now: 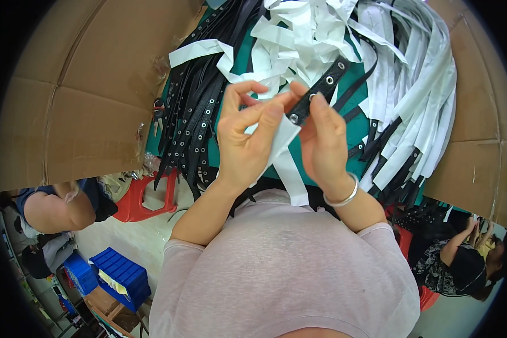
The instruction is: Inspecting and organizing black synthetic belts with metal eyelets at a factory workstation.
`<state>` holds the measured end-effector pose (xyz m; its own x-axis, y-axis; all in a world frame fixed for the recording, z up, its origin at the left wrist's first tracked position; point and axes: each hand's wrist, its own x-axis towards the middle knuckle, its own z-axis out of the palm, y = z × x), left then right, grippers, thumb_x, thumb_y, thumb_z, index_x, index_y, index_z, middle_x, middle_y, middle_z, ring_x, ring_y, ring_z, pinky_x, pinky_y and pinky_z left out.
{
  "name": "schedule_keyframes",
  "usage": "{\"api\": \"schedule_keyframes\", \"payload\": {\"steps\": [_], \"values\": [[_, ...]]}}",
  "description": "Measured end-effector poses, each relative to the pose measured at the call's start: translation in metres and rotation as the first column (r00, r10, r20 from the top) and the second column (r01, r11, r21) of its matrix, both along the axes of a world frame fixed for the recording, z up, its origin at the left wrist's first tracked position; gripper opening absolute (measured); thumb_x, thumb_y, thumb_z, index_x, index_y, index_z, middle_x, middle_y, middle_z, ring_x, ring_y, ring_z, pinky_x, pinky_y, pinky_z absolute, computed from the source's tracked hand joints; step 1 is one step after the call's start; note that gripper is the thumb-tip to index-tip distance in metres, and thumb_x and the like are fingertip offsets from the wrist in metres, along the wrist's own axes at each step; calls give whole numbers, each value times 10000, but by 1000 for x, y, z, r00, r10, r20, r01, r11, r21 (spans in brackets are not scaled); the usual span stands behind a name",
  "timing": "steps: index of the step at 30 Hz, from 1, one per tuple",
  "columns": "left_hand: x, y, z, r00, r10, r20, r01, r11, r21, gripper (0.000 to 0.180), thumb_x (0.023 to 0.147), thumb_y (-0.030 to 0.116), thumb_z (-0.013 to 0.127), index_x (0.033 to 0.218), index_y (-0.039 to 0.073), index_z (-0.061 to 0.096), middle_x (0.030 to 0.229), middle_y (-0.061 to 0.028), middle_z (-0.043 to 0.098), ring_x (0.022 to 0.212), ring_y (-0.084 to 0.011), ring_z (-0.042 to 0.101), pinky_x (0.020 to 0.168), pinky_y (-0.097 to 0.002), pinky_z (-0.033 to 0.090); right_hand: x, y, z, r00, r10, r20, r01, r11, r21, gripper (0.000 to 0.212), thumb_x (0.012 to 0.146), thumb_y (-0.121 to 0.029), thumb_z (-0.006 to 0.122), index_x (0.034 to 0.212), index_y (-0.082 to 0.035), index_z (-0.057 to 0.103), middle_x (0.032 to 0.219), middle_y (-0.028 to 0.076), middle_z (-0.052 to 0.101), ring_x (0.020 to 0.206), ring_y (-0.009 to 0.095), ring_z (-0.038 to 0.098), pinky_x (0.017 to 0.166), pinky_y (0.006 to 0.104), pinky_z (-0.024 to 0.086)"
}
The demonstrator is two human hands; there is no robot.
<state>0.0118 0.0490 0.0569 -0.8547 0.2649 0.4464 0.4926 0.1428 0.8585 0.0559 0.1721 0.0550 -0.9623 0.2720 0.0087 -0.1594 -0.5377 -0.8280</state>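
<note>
My right hand [327, 141], with a silver bangle at the wrist, pinches a black belt [325, 84] with metal eyelets between thumb and fingers. The belt's eyelet end points up and away to the right. A white paper strip [285, 138] meets the belt's lower part, and my left hand [245, 135] has its thumb and fingers closed on that strip. Both hands are close together over the table. Crumpled white strips [307, 42] are heaped just beyond them. Whether the strip is stuck to the belt is hidden by my fingers.
Black eyelet belts [194, 112] lie bundled at left, beside a set of keys [158, 115]. White-wrapped belts [419, 96] are piled at right. Cardboard walls [96, 96] flank the green table [356, 129]. A red stool [146, 200] and blue crates [121, 276] stand lower left; other people sit on both sides.
</note>
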Motion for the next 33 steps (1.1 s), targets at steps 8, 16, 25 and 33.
{"api": "schedule_keyframes", "payload": {"steps": [8, 16, 25, 33], "values": [[-13, 1, 12, 968, 94, -234, -136, 976, -172, 253, 907, 225, 566, 1068, 69, 681, 1184, -107, 488, 929, -152, 469, 825, -298, 408, -6, 10, 21, 999, -3, -38, 16, 936, 351, 179, 877, -67, 579, 973, 69, 645, 835, 90, 661, 670, 98, 616, 610, 209, 527], [-7, -139, -10, 144, -541, 829, 720, 632, 287, 510, 764, 316, 717, 1080, -63, 587, 791, -113, 672, 707, -206, 649, 700, -323, 505, -67, 92, 35, 988, -21, -151, 63, 957, 283, 201, 874, -100, 592, 988, 60, 630, 833, 56, 634, 725, 98, 587, 702, 240, 495], [137, -326, 67, 127, -1, 992, 475, 878, -61, 467, 793, 306, 688, 1063, -60, 579, 812, -126, 679, 751, -205, 663, 691, -328, 510, -119, 76, 30, 962, 232, -143, -203, 960, 193, 144, 846, -118, 625, 913, 9, 636, 924, 81, 659, 833, 160, 628, 775, 279, 495], [26, -157, 18, 575, -279, 769, 399, 917, 35, 404, 889, 220, 520, 1208, -25, 480, 1150, -138, 578, 1086, -215, 540, 938, -326, 403, -22, -46, -34, 774, 588, 237, -586, 806, -84, 110, 813, -75, 650, 847, 29, 663, 921, 93, 667, 758, 110, 602, 676, 247, 503]]}}
